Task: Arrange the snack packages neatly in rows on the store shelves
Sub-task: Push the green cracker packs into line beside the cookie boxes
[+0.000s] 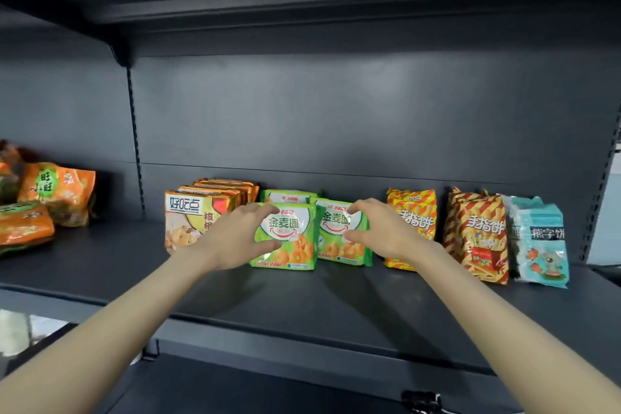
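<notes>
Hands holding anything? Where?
Left hand grips the left green plastic snack packet by its left edge; right hand, the right green plastic snack packet by its right edge.

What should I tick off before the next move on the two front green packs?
1. Left hand grips left green pack: ok.
2. Right hand grips right green pack: ok.
3. Both packs upright, labels forward: ok.
4. Front faces level: not ok, left green pack sits nearer the shelf edge.
5. Gap to yellow striped pack: cannot tell, covered.
</notes>
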{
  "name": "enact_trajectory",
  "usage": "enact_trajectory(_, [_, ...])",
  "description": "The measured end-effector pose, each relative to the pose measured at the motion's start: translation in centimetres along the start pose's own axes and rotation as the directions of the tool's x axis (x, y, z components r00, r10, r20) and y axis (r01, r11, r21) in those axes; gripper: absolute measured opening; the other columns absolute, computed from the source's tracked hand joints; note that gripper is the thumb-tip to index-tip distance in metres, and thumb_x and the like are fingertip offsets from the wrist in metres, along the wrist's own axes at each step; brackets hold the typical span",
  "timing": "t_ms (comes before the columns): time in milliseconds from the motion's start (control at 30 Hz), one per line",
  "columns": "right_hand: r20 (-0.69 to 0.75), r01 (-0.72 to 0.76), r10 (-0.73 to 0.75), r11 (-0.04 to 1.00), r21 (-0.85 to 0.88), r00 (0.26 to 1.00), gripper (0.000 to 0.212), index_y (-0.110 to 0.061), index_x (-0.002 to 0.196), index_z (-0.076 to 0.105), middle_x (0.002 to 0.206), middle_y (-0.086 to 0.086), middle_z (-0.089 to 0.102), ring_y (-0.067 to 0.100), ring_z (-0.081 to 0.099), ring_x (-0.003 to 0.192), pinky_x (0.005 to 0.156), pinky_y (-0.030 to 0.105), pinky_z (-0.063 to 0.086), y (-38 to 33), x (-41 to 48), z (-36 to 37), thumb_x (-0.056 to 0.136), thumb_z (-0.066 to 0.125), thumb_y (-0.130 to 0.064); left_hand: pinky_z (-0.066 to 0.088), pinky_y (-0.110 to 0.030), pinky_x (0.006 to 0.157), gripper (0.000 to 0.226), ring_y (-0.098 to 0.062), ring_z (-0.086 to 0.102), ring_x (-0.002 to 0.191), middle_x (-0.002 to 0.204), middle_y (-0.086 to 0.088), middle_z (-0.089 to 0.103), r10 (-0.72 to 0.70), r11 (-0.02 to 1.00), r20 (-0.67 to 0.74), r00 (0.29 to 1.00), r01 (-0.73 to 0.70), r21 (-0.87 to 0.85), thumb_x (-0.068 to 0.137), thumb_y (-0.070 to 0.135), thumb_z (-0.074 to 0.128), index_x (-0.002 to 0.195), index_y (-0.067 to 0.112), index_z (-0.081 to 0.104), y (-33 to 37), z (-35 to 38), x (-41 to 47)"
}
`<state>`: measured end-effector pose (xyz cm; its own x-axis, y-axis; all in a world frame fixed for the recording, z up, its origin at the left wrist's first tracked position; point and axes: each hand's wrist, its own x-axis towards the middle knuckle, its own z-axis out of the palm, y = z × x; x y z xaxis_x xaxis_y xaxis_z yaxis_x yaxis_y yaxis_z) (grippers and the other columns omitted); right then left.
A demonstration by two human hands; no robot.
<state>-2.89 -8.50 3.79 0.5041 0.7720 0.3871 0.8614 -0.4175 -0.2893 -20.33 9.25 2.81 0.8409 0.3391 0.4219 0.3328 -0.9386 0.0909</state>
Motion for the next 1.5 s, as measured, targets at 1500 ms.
enact_trajectory(1500, [0.144,-0.284,0.263,0.641,0.713,0.954,0.053,-0.013,0.117,0.064,0.104,-0.007,0.068,0.001,0.061,0.1,0.1,0.029,0.042,2.9,14.2,9.7,0.091,0.043,-0.054,0.026,-0.031,0.109,0.095,-0.02,0.024,0.132,0.148,-0.003,0.019,0.278,0.96,-0.013,0.96,-0.277,0.045,0.075,0.056,0.067,0.146,0.02,0.017,-10.0,8.2,11.1])
